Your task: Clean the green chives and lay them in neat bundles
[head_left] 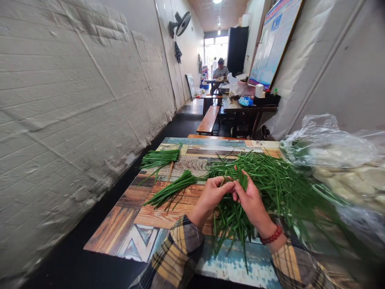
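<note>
My right hand [251,202] is closed around a small bunch of garlic chives [242,179], whose ends stick up above the thumb. Against it, my left hand [213,194] pinches with thumb and fingertips. What lies in that pinch is too small to make out. Under and behind both hands spreads a loose heap of chives [282,184], some blades hanging toward the near edge. To the left, one neat bunch of chives [173,188] lies on the patterned table [162,218]. Farther back is a second bunch [161,158], at the table's left edge.
Clear plastic bags with pale round pieces [351,180] sit at the right. A white brick wall [75,120] runs along the left. Beyond the table stand a bench [208,119] and another table [249,107] with bags on it. A person [221,70] sits farther back.
</note>
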Demonstrator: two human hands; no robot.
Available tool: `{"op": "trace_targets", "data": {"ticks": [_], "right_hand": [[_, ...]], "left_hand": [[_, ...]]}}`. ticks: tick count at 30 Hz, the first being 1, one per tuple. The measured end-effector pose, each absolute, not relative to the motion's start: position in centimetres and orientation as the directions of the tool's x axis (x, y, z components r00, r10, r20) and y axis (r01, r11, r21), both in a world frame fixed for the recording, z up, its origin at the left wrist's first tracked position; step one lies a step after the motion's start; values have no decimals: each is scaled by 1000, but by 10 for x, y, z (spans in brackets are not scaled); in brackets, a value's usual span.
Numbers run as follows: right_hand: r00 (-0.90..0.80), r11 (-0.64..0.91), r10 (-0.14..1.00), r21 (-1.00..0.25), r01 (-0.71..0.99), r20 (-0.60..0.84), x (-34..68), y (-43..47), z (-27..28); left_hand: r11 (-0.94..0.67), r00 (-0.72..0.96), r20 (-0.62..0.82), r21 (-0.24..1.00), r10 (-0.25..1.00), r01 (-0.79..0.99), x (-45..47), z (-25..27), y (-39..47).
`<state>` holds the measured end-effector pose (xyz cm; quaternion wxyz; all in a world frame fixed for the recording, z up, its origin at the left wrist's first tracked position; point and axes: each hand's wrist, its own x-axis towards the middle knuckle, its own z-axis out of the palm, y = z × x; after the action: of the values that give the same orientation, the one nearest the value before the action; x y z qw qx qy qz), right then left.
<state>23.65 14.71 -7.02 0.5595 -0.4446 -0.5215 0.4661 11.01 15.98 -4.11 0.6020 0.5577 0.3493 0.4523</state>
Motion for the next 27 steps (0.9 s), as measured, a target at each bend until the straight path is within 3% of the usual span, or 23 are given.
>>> {"op": "trace_targets", "data": {"ticks": [3, 10, 16, 21, 27], "right_hand": [[-51, 148, 987, -988, -43, 150, 236, 147, -72], [-200, -13, 979, -983, -181, 24, 235, 144, -67], [-203, -179, 973, -911, -373, -108, 238, 145, -59], [-62, -84, 996, -894, -439, -63, 249, 148, -54], [108, -7, 991, -841, -541, -78, 269, 154, -52]], "left_hand": [[23, 334, 50, 977, 941, -211, 110, -44, 160], [113, 431, 49, 933, 901, -342, 108, -45, 159], [163, 234, -66, 889, 970, -428, 102, -48, 165], [88, 83, -53, 853, 995, -514, 85, -50, 178], [56, 31, -47, 835, 998, -547, 76, -49, 179]]}}
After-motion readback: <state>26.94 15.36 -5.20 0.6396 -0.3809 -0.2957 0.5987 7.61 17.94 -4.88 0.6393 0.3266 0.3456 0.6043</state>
